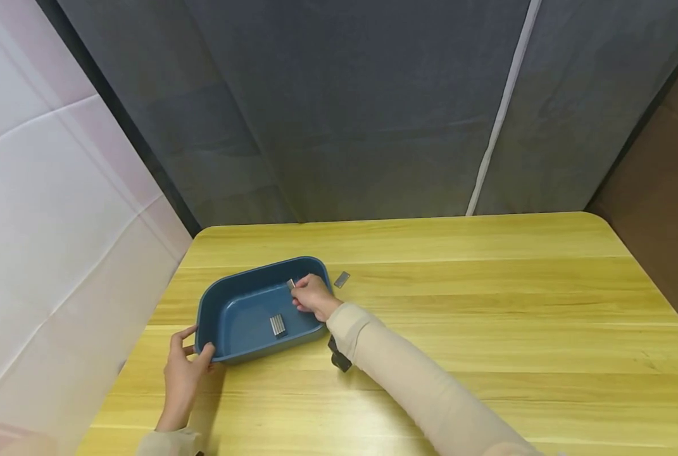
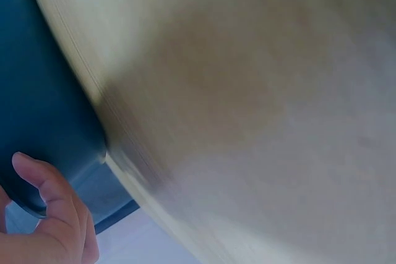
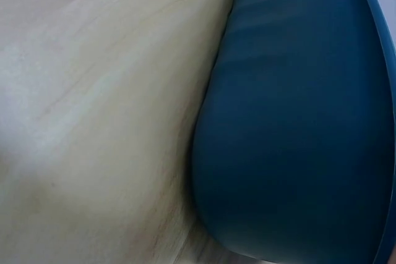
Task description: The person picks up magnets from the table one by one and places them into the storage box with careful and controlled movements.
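A dark blue rectangular basin (image 1: 236,278) with rounded corners sits on the table. My left hand (image 1: 182,373) grips its near left corner, the thumb over the rim and the fingers spread along the outside. Over the right part of the basin, my right hand (image 1: 314,296) pinches a small silvery metal piece (image 1: 290,284) at its fingertips. Several silvery bars (image 1: 278,325) lie side by side on the basin's floor. The right wrist view has only the basin's outer wall (image 3: 297,122); the right hand's fingers are out of sight there.
A flat silvery piece (image 1: 342,279) lies on the wooden table (image 1: 487,304), just right of the basin. A black wrist device (image 1: 339,356) hangs beneath the right cuff. Grey cloth (image 1: 344,114) stands behind the table, and a white sheet (image 1: 59,209) is at the left.
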`<act>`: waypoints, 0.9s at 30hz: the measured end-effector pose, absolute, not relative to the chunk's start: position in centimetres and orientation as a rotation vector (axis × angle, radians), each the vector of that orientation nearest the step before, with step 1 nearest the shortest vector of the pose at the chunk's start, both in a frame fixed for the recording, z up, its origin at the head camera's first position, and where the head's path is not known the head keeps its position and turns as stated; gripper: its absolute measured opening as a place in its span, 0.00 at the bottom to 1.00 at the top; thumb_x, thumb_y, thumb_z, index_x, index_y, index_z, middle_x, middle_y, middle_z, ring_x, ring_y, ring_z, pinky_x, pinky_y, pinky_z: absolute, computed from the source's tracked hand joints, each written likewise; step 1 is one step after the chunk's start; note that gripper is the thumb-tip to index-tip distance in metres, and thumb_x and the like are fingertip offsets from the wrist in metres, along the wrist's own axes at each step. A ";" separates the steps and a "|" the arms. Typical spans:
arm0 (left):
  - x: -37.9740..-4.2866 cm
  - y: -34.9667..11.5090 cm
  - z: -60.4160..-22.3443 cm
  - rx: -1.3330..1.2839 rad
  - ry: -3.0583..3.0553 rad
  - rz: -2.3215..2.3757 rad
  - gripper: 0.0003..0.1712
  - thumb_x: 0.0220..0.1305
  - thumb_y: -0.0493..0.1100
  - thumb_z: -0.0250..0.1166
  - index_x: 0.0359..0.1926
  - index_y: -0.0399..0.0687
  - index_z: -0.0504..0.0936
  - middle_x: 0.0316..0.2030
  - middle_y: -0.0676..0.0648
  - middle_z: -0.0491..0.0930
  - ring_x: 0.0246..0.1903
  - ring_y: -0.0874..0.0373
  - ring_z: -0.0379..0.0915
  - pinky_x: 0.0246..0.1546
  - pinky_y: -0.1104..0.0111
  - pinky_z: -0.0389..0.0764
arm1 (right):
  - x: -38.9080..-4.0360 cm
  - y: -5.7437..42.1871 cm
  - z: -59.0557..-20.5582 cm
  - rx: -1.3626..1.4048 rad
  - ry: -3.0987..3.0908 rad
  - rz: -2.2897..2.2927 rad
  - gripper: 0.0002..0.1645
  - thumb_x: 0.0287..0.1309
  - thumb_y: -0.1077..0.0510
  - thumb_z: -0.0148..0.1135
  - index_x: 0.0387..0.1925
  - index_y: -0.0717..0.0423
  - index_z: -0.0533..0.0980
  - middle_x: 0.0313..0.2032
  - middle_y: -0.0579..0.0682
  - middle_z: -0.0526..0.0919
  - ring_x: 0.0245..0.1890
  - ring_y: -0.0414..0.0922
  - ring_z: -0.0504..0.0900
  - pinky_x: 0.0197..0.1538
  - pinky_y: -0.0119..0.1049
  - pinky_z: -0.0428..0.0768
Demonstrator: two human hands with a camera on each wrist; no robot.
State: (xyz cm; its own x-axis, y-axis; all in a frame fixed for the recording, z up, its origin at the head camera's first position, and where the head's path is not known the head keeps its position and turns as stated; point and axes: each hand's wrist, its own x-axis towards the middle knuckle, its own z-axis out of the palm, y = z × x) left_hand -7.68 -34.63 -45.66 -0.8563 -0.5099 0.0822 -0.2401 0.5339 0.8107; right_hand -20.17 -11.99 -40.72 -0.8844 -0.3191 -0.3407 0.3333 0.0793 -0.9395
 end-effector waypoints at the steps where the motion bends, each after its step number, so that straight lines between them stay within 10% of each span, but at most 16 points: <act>1: -7.7 -34.6 -45.7 0.624 -2.466 -1.229 0.28 0.54 0.41 0.53 0.58 0.46 0.60 0.35 0.38 0.68 0.13 0.59 0.75 0.15 0.73 0.77 | -20.2 -12.0 -40.8 0.017 1.902 -1.855 0.06 0.54 0.69 0.48 0.35 0.61 0.66 0.16 0.47 0.69 0.15 0.35 0.68 0.19 0.21 0.71; 11: -7.6 -34.4 -45.6 0.637 -2.459 -1.205 0.28 0.53 0.41 0.53 0.58 0.47 0.61 0.34 0.38 0.69 0.13 0.57 0.74 0.15 0.71 0.77 | -20.8 -12.8 -41.3 0.045 2.010 -1.793 0.11 0.54 0.68 0.51 0.41 0.63 0.68 0.22 0.51 0.73 0.16 0.37 0.71 0.21 0.26 0.76; 19: -7.7 -34.6 -45.9 0.651 -2.472 -1.190 0.28 0.54 0.40 0.54 0.58 0.48 0.61 0.34 0.38 0.69 0.13 0.57 0.75 0.15 0.71 0.77 | -27.8 -17.5 -54.9 0.000 2.135 -1.775 0.05 0.50 0.64 0.56 0.33 0.58 0.73 0.21 0.51 0.74 0.15 0.41 0.75 0.18 0.29 0.77; 27: -7.2 -33.2 -43.9 0.662 -2.484 -1.246 0.28 0.55 0.40 0.53 0.58 0.45 0.60 0.34 0.38 0.69 0.14 0.58 0.75 0.15 0.74 0.76 | -26.0 -16.2 -52.1 -0.049 2.314 -1.609 0.05 0.46 0.66 0.57 0.28 0.56 0.76 0.28 0.48 0.74 0.13 0.40 0.72 0.15 0.28 0.74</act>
